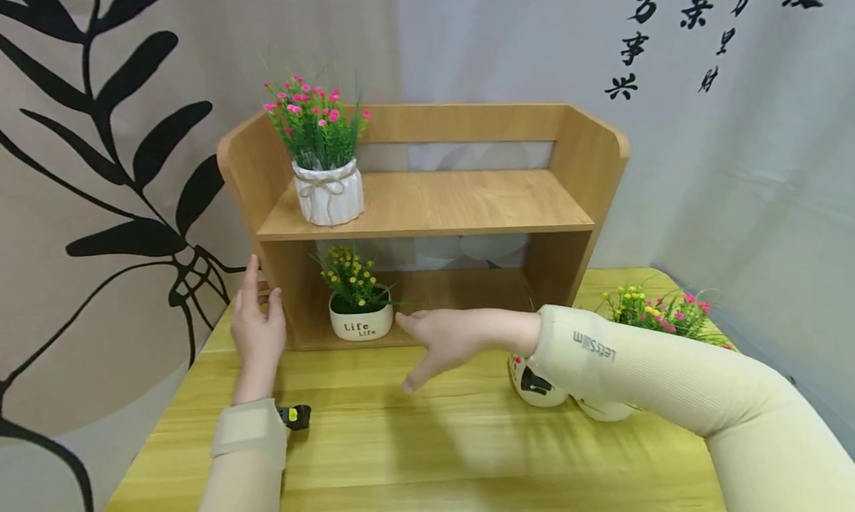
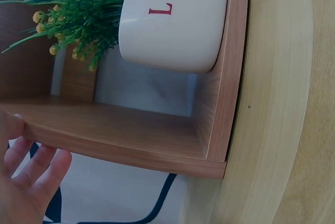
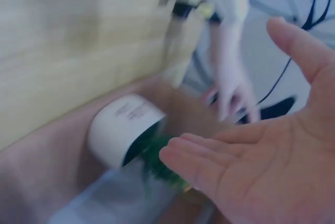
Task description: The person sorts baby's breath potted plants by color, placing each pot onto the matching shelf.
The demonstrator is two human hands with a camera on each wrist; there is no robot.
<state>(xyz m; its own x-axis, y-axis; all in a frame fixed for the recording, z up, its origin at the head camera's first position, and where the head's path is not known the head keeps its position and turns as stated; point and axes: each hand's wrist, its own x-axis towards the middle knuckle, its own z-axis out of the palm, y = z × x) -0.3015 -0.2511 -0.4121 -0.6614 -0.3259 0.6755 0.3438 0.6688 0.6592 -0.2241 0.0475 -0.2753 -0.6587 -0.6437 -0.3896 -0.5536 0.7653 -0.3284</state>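
Observation:
A wooden two-tier shelf (image 1: 427,200) stands on the table. On its lower level sits a white oval pot printed "Life" (image 1: 361,323) with yellow-flowered plants, also large in the left wrist view. My left hand (image 1: 259,330) is at the shelf's left side panel, its fingers (image 2: 39,169) along the outer side near the front edge. Just right of the pot is my right hand (image 1: 444,341), fingers extended and thumb apart, holding nothing. The right wrist view, blurred, has its palm (image 3: 277,166) beside the white pot (image 3: 123,130).
The upper level holds a white pot tied with twine (image 1: 329,193), with pink flowers. At the right, my sleeve (image 1: 634,363) partly hides a white pot with a black print (image 1: 537,384), another pale pot (image 1: 604,409) and pink and yellow flowers (image 1: 657,309). A curtain hangs behind.

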